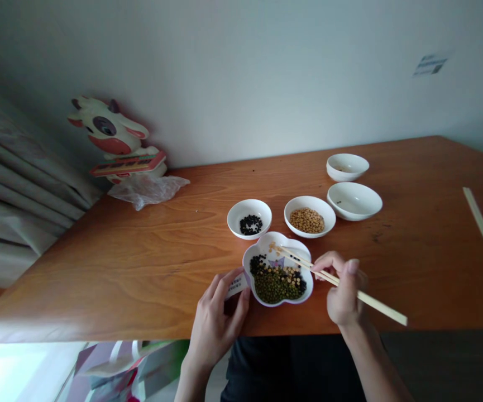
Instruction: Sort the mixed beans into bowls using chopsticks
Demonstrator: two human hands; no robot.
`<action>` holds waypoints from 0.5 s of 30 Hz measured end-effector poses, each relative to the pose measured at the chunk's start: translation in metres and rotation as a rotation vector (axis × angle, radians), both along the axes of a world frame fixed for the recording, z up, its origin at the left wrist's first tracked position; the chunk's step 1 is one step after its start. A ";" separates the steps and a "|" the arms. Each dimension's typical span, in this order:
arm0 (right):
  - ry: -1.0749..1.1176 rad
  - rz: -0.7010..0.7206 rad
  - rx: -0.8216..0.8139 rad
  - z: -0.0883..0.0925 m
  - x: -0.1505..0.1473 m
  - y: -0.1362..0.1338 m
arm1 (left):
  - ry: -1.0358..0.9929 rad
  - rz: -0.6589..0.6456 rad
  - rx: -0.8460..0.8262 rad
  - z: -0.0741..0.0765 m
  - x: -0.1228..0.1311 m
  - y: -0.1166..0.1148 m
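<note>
My right hand [344, 290] is shut on a pair of wooden chopsticks [329, 276], whose tips reach over a white flower-shaped dish [300, 241]. That dish holds green mung beans [275, 286], black beans [258, 263] and yellow soybeans [281, 272]. My left hand [218, 321] rests against the dish's left edge, fingers apart, beside a printed paper label [237, 286]. Beyond the dish stand a white bowl of black beans [250, 224] and a white bowl of soybeans [307, 220].
Two nearly bare white bowls [354, 201] stand at the back right of the wooden table [99, 268]. A cow-shaped figurine [109, 131] and a plastic bag [147, 190] sit at the far left corner. A pale strip [478, 215] lies at the right.
</note>
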State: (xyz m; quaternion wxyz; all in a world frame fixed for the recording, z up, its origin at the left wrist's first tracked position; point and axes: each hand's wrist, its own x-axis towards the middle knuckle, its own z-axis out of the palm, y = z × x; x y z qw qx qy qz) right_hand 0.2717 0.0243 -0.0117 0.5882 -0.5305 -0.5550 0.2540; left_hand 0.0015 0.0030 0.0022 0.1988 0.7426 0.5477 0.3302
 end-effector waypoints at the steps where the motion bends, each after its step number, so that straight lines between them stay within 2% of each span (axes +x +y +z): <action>1: -0.009 0.004 -0.005 0.002 0.001 0.001 | -0.002 0.001 -0.003 0.000 0.000 0.000; 15: -0.113 0.109 -0.077 0.043 0.008 0.027 | -0.007 0.014 0.043 -0.001 0.002 0.001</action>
